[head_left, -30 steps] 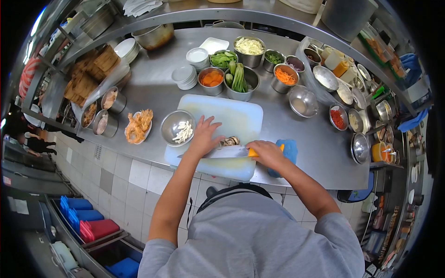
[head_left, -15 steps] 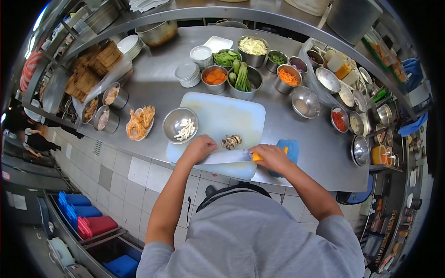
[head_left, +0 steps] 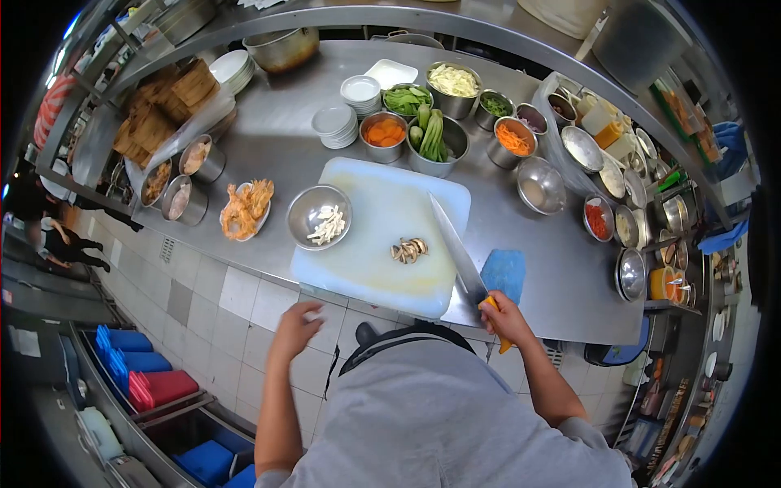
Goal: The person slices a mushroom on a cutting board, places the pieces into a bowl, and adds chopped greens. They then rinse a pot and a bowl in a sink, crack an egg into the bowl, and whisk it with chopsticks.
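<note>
My right hand (head_left: 506,317) grips the orange handle of a large knife (head_left: 460,256), whose blade slants up and left over the right edge of the white cutting board (head_left: 374,281). Off the counter's front edge, my left hand (head_left: 299,327) hangs over the floor, its fingers loosely apart and holding nothing. Sliced mushrooms (head_left: 409,250) lie in a small pile on the board. At the board's left side stands a metal bowl (head_left: 307,203) with white pieces (head_left: 328,224) inside. A blue cloth (head_left: 503,276) lies right of the knife.
Behind the board stand stacked white dishes (head_left: 334,122), sliced carrots (head_left: 384,132), a pot with green vegetables (head_left: 439,142) and shredded carrot (head_left: 513,140). A plate of fried food (head_left: 246,210) is at left. A metal shelf (head_left: 358,23) spans the back. Another person (head_left: 73,242) stands far left.
My left hand has moved from the board down and left, off the counter. My right hand has drawn back right with the knife, and the blade has swung from sideways to pointing away.
</note>
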`<action>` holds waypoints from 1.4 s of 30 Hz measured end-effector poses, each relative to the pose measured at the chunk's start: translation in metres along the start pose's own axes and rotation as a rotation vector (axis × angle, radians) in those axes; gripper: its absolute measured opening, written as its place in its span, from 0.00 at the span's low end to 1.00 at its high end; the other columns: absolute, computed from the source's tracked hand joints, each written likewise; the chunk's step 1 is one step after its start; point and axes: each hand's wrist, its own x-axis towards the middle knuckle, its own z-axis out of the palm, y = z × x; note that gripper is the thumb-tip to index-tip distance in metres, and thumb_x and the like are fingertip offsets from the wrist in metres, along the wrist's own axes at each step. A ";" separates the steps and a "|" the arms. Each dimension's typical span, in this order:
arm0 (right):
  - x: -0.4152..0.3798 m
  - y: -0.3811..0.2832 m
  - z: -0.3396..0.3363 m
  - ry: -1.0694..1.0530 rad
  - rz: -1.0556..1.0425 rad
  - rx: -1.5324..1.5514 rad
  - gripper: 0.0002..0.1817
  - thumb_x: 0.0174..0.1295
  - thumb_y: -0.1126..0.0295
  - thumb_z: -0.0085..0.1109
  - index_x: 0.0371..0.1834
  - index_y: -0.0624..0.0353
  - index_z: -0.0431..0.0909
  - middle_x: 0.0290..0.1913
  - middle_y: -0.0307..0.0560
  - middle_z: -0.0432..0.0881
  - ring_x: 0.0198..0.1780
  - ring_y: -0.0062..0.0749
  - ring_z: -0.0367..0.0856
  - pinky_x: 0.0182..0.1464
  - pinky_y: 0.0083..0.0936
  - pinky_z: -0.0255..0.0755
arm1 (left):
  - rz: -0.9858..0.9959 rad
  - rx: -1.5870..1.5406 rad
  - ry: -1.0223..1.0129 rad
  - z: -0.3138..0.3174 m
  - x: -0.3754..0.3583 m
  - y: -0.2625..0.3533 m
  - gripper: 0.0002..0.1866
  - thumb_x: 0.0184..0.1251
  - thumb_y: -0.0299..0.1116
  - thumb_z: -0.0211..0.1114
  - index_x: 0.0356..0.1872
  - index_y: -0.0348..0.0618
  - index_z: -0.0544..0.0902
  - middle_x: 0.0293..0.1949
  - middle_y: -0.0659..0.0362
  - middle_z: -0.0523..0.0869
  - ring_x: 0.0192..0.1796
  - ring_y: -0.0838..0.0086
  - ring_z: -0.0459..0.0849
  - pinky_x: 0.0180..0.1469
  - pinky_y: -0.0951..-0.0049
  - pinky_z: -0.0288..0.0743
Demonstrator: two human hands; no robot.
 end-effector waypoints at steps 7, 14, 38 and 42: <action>0.012 -0.002 0.014 -0.170 0.103 0.038 0.10 0.81 0.61 0.53 0.53 0.56 0.72 0.32 0.38 0.79 0.25 0.20 0.75 0.26 0.23 0.73 | 0.347 0.154 0.193 0.139 0.127 0.068 0.41 0.56 0.44 0.82 0.68 0.32 0.76 0.56 0.42 0.81 0.52 0.53 0.85 0.58 0.60 0.80; 0.011 0.003 0.052 -0.220 0.054 -0.047 0.15 0.78 0.59 0.59 0.58 0.56 0.73 0.30 0.36 0.78 0.23 0.18 0.76 0.23 0.20 0.73 | 0.232 0.046 0.099 0.158 0.146 0.105 0.39 0.54 0.43 0.83 0.65 0.36 0.76 0.59 0.42 0.76 0.58 0.45 0.82 0.62 0.56 0.79; 0.040 -0.103 0.115 -0.248 -0.146 -0.054 0.22 0.77 0.60 0.61 0.66 0.60 0.72 0.31 0.39 0.79 0.24 0.19 0.76 0.26 0.21 0.73 | 0.410 -0.049 0.490 -0.015 0.177 0.056 0.25 0.55 0.27 0.76 0.57 0.36 0.83 0.50 0.43 0.86 0.55 0.50 0.86 0.59 0.58 0.80; 0.041 -0.073 0.078 -0.095 -0.108 -0.007 0.23 0.77 0.61 0.61 0.68 0.60 0.71 0.31 0.39 0.78 0.23 0.21 0.75 0.26 0.22 0.73 | 0.406 0.063 0.395 -0.034 0.157 0.050 0.23 0.60 0.25 0.72 0.59 0.38 0.83 0.55 0.45 0.85 0.57 0.52 0.86 0.58 0.61 0.81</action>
